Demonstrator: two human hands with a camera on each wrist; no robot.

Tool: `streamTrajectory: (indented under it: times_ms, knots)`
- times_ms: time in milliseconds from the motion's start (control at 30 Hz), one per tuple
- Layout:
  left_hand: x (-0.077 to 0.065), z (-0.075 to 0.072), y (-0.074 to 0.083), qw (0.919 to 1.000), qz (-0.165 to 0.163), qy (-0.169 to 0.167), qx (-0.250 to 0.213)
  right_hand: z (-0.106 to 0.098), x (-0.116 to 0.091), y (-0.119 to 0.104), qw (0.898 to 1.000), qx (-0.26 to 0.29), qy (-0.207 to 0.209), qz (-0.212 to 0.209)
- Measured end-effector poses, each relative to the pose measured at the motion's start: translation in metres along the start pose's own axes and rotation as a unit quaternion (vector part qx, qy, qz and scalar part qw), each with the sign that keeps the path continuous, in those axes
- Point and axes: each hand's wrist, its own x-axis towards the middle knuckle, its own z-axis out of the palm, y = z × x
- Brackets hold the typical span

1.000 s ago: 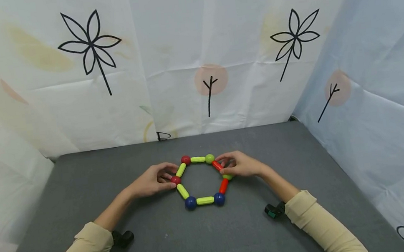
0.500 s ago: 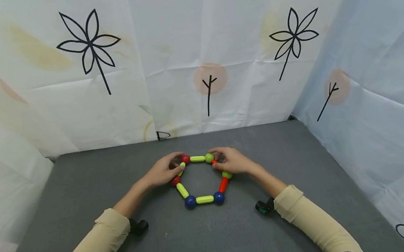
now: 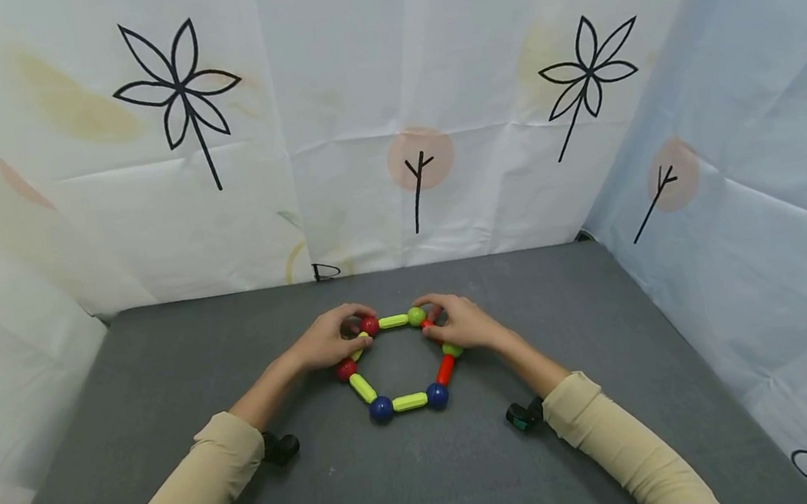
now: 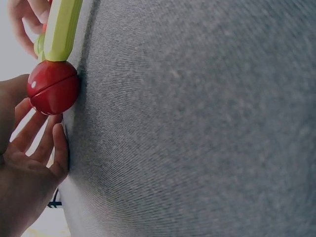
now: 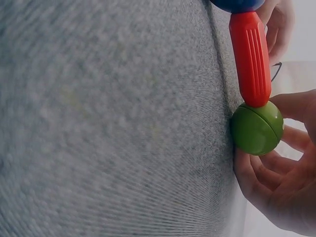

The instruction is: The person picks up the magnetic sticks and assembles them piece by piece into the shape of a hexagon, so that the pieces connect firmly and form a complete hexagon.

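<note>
A six-sided ring of toy building rods and balls lies flat on the grey table. Around the upper-left yellow-green rod (image 3: 358,353), my left hand (image 3: 325,339) curls its thumb and fingers, fingertips by the far red ball (image 3: 370,326). My right hand (image 3: 463,322) pinches the upper-right red rod (image 3: 427,324), mostly covered, beside the far green ball (image 3: 416,316). The left wrist view shows the left-corner red ball (image 4: 53,88) close to the palm. In the right wrist view, the right-corner green ball (image 5: 256,129) joins the lower-right red rod (image 5: 251,59).
Two blue balls, left (image 3: 381,409) and right (image 3: 437,396), form the near corners, with a yellow-green rod (image 3: 410,402) between them. Printed white cloth (image 3: 350,124) hangs behind the grey tabletop (image 3: 417,486) and along its sides.
My left hand has moved right and back onto the upper-left rod; my right hand has shifted slightly back along the red rod. The ring's left corner has moved slightly left and nearer.
</note>
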Motion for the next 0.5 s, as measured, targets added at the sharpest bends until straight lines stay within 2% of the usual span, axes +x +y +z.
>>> streamTrajectory:
  times_ms: [300,400,500]
  knots:
    - [-0.008,-0.003,-0.008,0.9996,-0.006,-0.006,-0.028,-0.002,-0.002,0.007,1.0,0.024,-0.005,-0.005]
    - [-0.016,-0.008,-0.012,0.9979,-0.011,-0.026,-0.058,-0.006,-0.005,0.01,0.999,0.042,-0.01,-0.009]
    - [-0.025,-0.015,-0.015,0.9946,-0.006,-0.06,-0.084,-0.012,-0.01,0.014,0.998,0.063,-0.026,-0.016]
